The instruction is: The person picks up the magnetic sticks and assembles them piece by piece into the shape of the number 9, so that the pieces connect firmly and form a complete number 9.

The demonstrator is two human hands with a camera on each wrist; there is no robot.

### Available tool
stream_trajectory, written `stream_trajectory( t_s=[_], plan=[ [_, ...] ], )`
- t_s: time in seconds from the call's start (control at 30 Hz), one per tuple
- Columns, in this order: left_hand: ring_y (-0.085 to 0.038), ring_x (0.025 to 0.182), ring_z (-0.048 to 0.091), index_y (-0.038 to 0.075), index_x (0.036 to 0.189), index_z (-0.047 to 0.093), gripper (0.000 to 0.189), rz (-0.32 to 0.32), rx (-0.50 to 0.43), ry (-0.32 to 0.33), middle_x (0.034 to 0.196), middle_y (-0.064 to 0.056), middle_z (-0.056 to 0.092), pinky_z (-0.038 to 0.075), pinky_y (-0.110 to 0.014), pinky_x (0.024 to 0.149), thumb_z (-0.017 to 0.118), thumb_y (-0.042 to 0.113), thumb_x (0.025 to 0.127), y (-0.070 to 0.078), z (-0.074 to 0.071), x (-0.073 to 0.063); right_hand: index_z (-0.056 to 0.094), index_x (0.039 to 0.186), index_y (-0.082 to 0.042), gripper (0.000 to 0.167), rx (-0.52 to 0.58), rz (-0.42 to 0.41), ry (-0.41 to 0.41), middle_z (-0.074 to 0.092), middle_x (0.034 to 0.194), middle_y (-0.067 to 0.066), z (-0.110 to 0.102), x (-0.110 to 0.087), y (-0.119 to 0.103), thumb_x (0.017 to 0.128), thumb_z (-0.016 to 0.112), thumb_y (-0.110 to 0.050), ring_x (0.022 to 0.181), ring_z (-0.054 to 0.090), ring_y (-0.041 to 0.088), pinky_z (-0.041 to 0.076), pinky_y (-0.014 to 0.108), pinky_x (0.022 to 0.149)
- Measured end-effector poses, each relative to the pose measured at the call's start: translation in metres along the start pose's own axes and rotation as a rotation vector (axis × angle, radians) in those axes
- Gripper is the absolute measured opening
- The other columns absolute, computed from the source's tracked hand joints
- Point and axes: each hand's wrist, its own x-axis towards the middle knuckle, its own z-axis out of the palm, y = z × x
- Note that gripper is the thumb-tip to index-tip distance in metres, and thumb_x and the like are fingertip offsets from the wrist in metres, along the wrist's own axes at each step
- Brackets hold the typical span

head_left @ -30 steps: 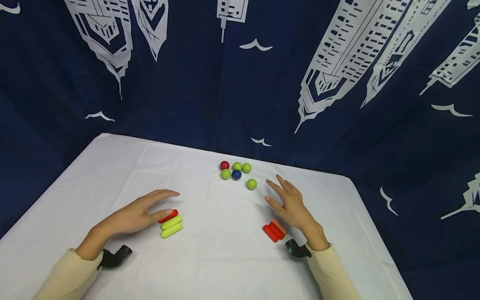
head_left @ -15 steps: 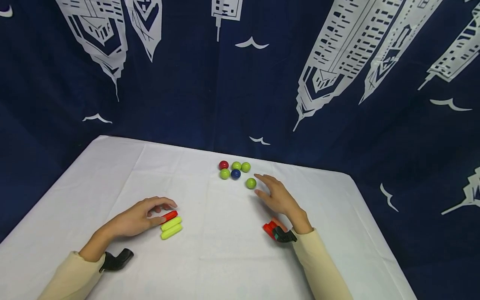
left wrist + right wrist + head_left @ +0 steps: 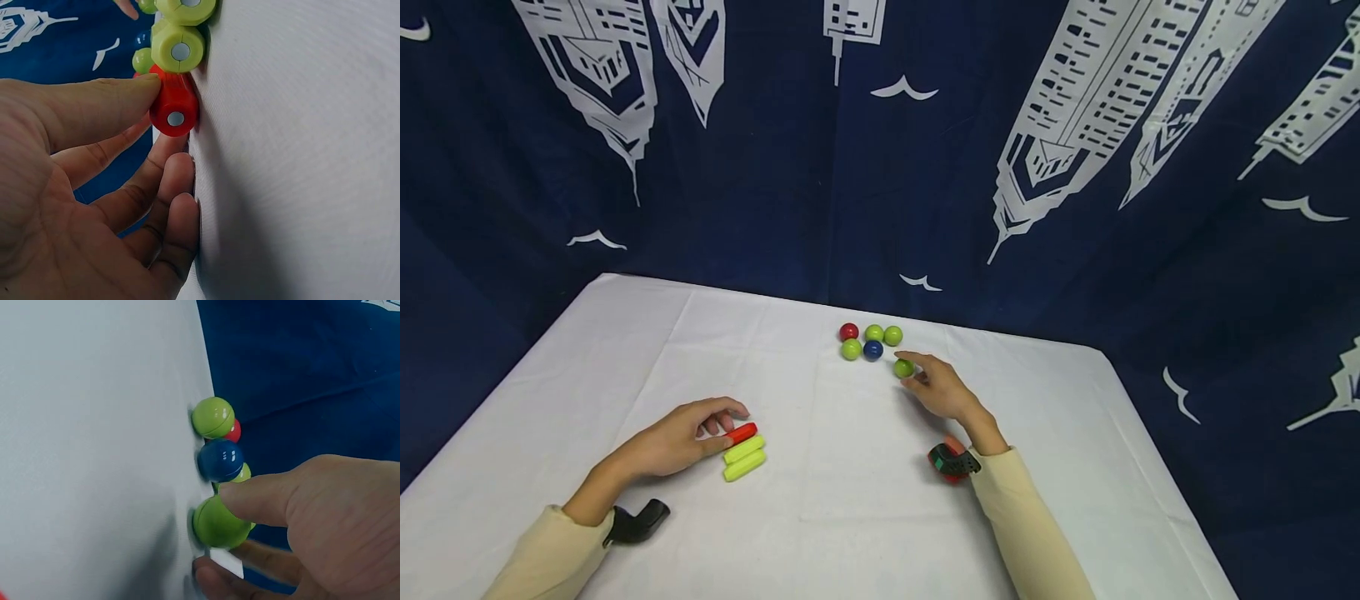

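My left hand (image 3: 673, 435) pinches a short red stick (image 3: 744, 432) between thumb and fingers at the left of the table. Its round end with a grey metal dot faces the left wrist camera (image 3: 175, 109). Two yellow-green sticks (image 3: 745, 465) lie right beside it. Farther back, my right hand (image 3: 946, 390) has thumb and index finger around a green ball (image 3: 902, 368), which still sits on the cloth. In the right wrist view the thumb presses on that green ball (image 3: 219, 524), and other fingers reach behind it.
Behind the held ball stand a blue ball (image 3: 872, 351), a red ball (image 3: 848, 332) and several green balls (image 3: 851, 349). Red and orange sticks (image 3: 955, 444) lie partly hidden under the right wrist camera (image 3: 951, 461). White cloth (image 3: 820, 533) covers the table; a navy curtain (image 3: 775, 208) hangs behind.
My right hand has moved left to the lone green ball and closed thumb and finger around it. The left fingers have lowered and curled onto the red stick.
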Motion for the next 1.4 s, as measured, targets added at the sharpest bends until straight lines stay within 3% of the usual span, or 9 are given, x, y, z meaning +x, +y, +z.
stream_trajectory(
  t_s=[0.23, 0.37, 0.53, 0.77, 1.03, 1.27, 1.4],
  plan=[
    [-0.009, 0.087, 0.051, 0.008, 0.120, 0.063, 0.029, -0.013, -0.014, -0.010, 0.096, 0.003, 0.059, 0.045, -0.023, 0.077, 0.068, 0.006, 0.091, 0.000, 0.001, 0.001, 0.066, 0.123, -0.010, 0.034, -0.006, 0.018, 0.064, 0.068, 0.114, 0.008, 0.007, -0.005, 0.007, 0.090, 0.071, -0.005, 0.092, 0.061, 0.020, 0.052, 0.039, 0.087],
    [-0.009, 0.086, 0.051, 0.008, 0.119, 0.064, 0.028, -0.016, -0.011, -0.009, 0.095, 0.003, 0.059, 0.045, -0.023, 0.077, 0.068, 0.007, 0.092, 0.000, 0.001, 0.001, 0.064, 0.115, -0.010, 0.030, 0.005, -0.005, 0.074, 0.068, 0.114, 0.007, 0.007, -0.013, 0.006, 0.087, 0.075, -0.003, 0.087, 0.062, 0.017, 0.052, 0.034, 0.081],
    [-0.009, 0.087, 0.052, 0.008, 0.118, 0.065, 0.027, -0.017, -0.001, -0.010, 0.094, 0.003, 0.059, 0.045, -0.024, 0.078, 0.071, 0.013, 0.092, 0.001, 0.002, 0.001, 0.060, 0.117, -0.009, 0.030, 0.036, -0.059, 0.035, 0.065, 0.114, 0.008, 0.006, -0.028, 0.003, 0.090, 0.072, -0.004, 0.082, 0.060, 0.015, 0.051, 0.028, 0.076],
    [-0.008, 0.087, 0.053, 0.006, 0.115, 0.065, 0.026, -0.030, 0.021, -0.004, 0.092, 0.003, 0.059, 0.047, -0.024, 0.079, 0.072, 0.014, 0.091, 0.002, 0.000, 0.001, 0.067, 0.121, -0.008, 0.031, 0.066, -0.163, 0.004, 0.067, 0.116, 0.007, 0.003, -0.048, 0.001, 0.091, 0.070, -0.005, 0.092, 0.063, 0.019, 0.054, 0.031, 0.083],
    [-0.010, 0.085, 0.052, 0.006, 0.113, 0.066, 0.022, -0.061, 0.034, 0.016, 0.090, 0.003, 0.060, 0.047, -0.024, 0.076, 0.069, 0.009, 0.091, 0.002, 0.002, 0.004, 0.068, 0.115, -0.007, 0.024, 0.018, -0.201, 0.006, 0.067, 0.114, 0.006, 0.005, -0.053, 0.002, 0.092, 0.071, -0.006, 0.095, 0.062, 0.018, 0.053, 0.032, 0.086],
    [-0.008, 0.084, 0.054, 0.004, 0.114, 0.067, 0.024, -0.034, 0.025, 0.076, 0.093, 0.001, 0.063, 0.047, -0.022, 0.073, 0.069, 0.004, 0.090, 0.004, 0.002, 0.004, 0.061, 0.126, -0.004, 0.037, 0.006, -0.161, -0.021, 0.066, 0.119, 0.009, 0.008, -0.053, -0.005, 0.091, 0.072, -0.007, 0.099, 0.065, 0.021, 0.054, 0.035, 0.087],
    [-0.011, 0.087, 0.056, 0.005, 0.114, 0.068, 0.025, -0.014, 0.040, 0.125, 0.097, 0.000, 0.065, 0.049, -0.022, 0.074, 0.070, 0.002, 0.089, 0.010, -0.001, 0.006, 0.063, 0.124, -0.004, 0.036, -0.015, -0.137, -0.021, 0.066, 0.118, 0.009, 0.007, -0.053, -0.006, 0.090, 0.074, -0.009, 0.097, 0.067, 0.020, 0.055, 0.035, 0.086]
  ],
)
